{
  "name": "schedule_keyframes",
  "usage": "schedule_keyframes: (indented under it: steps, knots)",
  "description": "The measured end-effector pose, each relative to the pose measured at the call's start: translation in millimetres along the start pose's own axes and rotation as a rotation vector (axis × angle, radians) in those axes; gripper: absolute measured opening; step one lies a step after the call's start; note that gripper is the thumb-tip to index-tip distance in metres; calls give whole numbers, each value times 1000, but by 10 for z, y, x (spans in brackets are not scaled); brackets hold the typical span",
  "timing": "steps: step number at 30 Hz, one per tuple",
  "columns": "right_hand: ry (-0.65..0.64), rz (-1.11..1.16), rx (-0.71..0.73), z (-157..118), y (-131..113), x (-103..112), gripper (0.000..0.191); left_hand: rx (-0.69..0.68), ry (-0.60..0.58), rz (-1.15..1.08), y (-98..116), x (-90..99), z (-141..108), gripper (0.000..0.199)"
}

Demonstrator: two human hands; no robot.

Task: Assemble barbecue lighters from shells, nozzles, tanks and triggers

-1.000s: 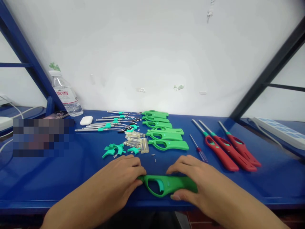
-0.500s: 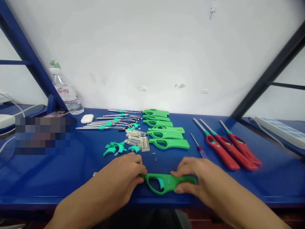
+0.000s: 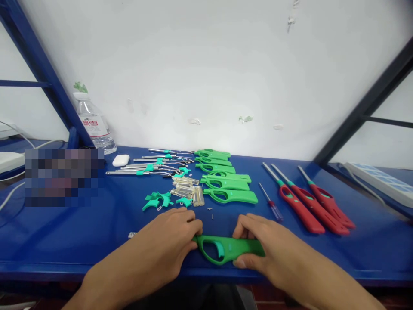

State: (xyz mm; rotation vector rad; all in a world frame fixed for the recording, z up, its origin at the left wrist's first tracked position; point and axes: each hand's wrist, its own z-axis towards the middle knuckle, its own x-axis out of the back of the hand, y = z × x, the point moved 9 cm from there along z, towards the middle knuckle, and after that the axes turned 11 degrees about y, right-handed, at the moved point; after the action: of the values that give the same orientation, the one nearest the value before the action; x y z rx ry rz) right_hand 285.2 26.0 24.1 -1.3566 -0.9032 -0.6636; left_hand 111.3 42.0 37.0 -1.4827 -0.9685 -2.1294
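Note:
A green lighter handle [image 3: 230,249] with a teal trigger in its loop lies across the front of the blue table. My left hand [image 3: 176,232] pinches its narrow left end, and the fingertips cover that tip. On the wide right end, my right hand [image 3: 254,243] grips with thumb below and fingers above. Just beyond the hands are two or so tiny screws [image 3: 212,216], loose teal triggers [image 3: 158,199] and clear fuel cartridges [image 3: 189,189]. Several more green lighter handles [image 3: 232,196] lie behind, beside metal lighter tubes [image 3: 135,171] with wires.
A screwdriver [image 3: 273,209] and three red lighters [image 3: 301,211] lie to the right. At the back left stand a water bottle [image 3: 95,125] and a small white case [image 3: 121,160]. A white power strip [image 3: 382,181] sits at the far right, and a wall [image 3: 206,64] closes the back.
My right hand has shifted its grip on the green handle, its fingers now more curled over the top edge. My left hand keeps its pinch. The whole view has shifted slightly.

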Motion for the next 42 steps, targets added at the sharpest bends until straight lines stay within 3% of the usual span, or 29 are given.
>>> schedule_keyframes:
  steps: [11, 14, 17, 18, 22, 30, 35, 39, 42]
  knots:
    - [-146, 63, 48, -125, -20, 104, 20, -47, 95, -3, 129, 153, 9, 19]
    - [-92, 45, 16, -148, 120, 213, 31, -88, 215, 0, 109, 253, 12, 24]
    - [-7, 1, -17, -179, 314, 346, 48, -109, 340, 85, 40, 377, 14, 50]
    - [27, -10, -19, -188, 363, 391, 52, -123, 360, 112, 28, 400, 22, 50]
    - [125, -11, 31, -209, 386, 500, 52, -229, 365, 119, 131, 400, 60, 19]
    - [326, 79, 25, -299, 217, 599, 49, -211, 367, 63, 331, 334, 64, 20]
    - [351, 61, 113, -335, 190, 663, 44, -263, 410, 113, 423, 324, 65, 22]
    - [337, 17, 185, -327, 155, 669, 40, -362, 633, 109, 495, 465, -4, 17]
    - [392, 69, 126, -333, 149, 681, 42, -430, 775, 73, 535, 556, -67, 12]
